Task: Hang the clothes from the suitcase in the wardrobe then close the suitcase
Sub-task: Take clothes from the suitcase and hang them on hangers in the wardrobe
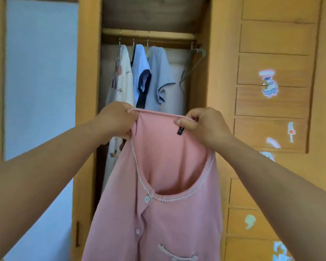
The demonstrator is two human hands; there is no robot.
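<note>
I hold a pink buttoned top (166, 200) with a pearl-trimmed neckline up in front of the open wardrobe (149, 76). My left hand (115, 119) pinches the back collar edge on the left, and my right hand (203, 125) pinches it on the right, beside a small black label. The top hangs down from both hands, its front facing me. Behind it, a wooden rail (149, 35) carries a white printed garment (120, 78), a light blue and navy shirt (141, 72) and a grey-blue shirt (160, 72). The suitcase is out of view.
Empty hangers (192, 63) hang at the rail's right end. A wooden drawer front (275, 87) with stickers stands to the right. To the left is the wardrobe door (41, 78) with a pale panel.
</note>
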